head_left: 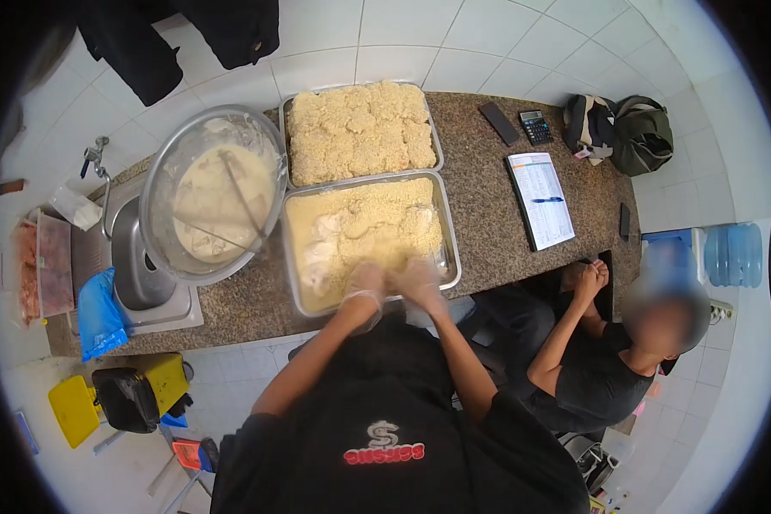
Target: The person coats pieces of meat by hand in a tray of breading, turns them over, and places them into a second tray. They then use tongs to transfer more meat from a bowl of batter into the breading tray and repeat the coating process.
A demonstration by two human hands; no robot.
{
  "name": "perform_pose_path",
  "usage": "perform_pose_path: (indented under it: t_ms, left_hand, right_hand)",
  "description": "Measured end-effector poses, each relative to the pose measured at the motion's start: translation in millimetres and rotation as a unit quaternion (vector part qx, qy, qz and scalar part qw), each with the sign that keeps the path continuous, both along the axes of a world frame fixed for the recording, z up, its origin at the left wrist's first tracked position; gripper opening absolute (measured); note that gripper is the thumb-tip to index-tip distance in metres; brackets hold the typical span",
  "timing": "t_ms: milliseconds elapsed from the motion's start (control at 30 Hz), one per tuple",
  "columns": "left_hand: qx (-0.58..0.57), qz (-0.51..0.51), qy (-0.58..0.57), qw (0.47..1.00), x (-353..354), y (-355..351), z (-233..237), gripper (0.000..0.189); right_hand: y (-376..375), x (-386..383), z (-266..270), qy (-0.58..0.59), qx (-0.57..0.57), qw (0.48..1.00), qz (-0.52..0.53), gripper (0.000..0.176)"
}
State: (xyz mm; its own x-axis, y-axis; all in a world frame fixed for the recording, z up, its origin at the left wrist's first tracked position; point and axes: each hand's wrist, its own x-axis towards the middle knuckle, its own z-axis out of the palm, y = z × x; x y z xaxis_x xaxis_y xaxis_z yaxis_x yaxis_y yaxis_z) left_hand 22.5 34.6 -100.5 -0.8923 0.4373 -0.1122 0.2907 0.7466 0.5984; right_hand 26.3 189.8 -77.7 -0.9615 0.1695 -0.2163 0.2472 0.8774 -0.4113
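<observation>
Far tray (438,141), upper centre, is full of breaded pieces (360,128), so that part is done. Crumb tray (451,257), centre, holds pale pieces (324,247) not yet coated. My gloved left hand (364,284) and right hand (420,279) are close together at its near edge, too blurred to tell the grip. Batter bowl (156,176) crowds the left. Bare counter (488,248) to the right, with a seated person (591,377) past its edge.

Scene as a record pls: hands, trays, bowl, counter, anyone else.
hands: left hand and right hand, gloved, together in near tray crumbs; grip blurred
near tray: crumbs, pale pieces partly coated
far tray: full of breaded pieces
bowl: batter, left of trays
counter: clipboard, calculator, bags at right
other person: seated at right
</observation>
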Motion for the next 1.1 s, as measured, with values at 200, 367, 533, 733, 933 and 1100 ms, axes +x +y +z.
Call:
perform_pose_path:
  t_ms: [200,367,533,733,933,1100]
  left_hand:
    - [0.268,0.21,-0.124,0.932,-22.2,13.5,2.2,0.026]
    - [0.114,0.116,-0.017,0.986,-38.2,-24.4,63.2,0.038]
    - [-0.1,-0.055,0.226,0.967,-23.0,-46.6,-35.2,0.056]
    - [-0.125,-0.08,0.047,0.988,-40.0,-44.1,63.1,0.055]
    - [-0.21,-0.022,0.122,0.97,-91.3,26.6,56.5,0.035]
    - [-0.095,0.023,0.197,0.975,-94.8,26.5,-8.6,0.025]
  right_hand:
    - [-2.4,-28.7,21.2,-0.052,-0.273,0.953,-0.119,0.056]
    - [12.0,-49.9,30.3,-0.008,-0.419,0.895,-0.149,0.058]
    - [26.7,-56.4,51.4,0.021,-0.511,0.84,-0.18,0.034]
    - [32.5,-62.3,81.8,0.003,-0.065,0.998,0.018,0.036]
    - [39.7,-34.6,39.2,0.063,-0.114,0.989,-0.075,0.026]
    - [41.0,1.7,52.9,0.14,-0.173,0.964,-0.147,0.02]
